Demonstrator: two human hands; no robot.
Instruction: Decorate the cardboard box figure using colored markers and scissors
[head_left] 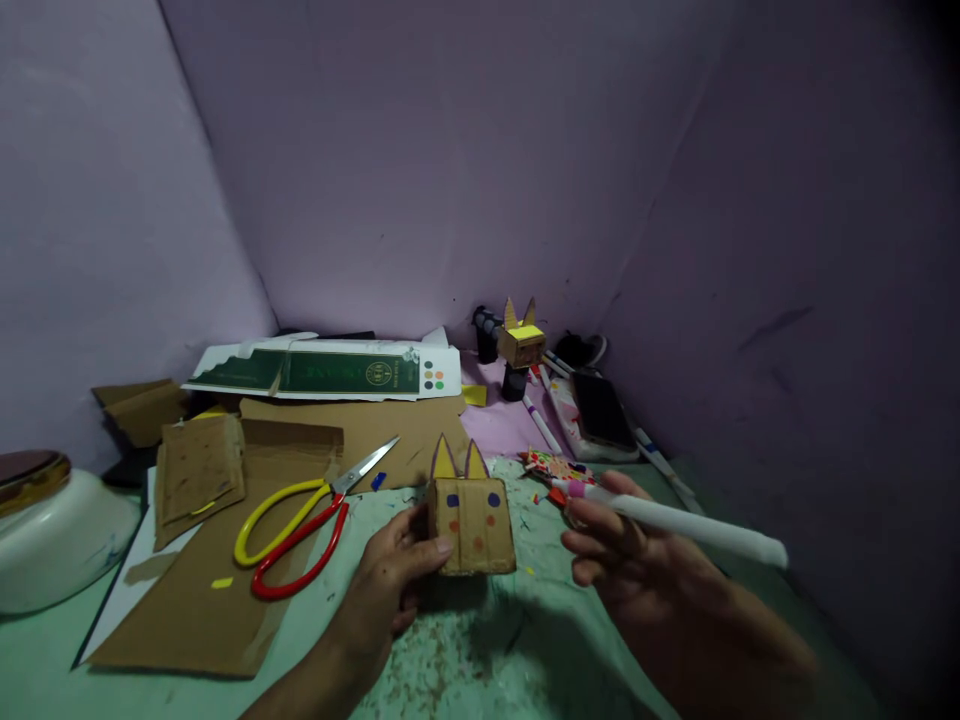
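In my left hand (401, 565) is a small square cardboard animal face (480, 525), gripped at its left edge with the thumb on its front. Two pointed yellow ears with dark outlines rise from its top. Blue spots serve as eyes, with orange-brown spots below them. My right hand (637, 565) has its fingers curled around a white marker (690, 522). The marker's pink-banded end points left towards the cardboard face, apart from it. Red-and-yellow-handled scissors (300, 530) lie partly open to the left of my left hand.
Cardboard sheets (187, 610) and a green-and-white carton piece (337, 372) cover the left and back. A second eared cardboard box (523, 345) stands on a black cylinder (514, 383). A phone (602, 410) and loose markers (541, 425) lie at right. A white rounded container (60, 545) sits far left.
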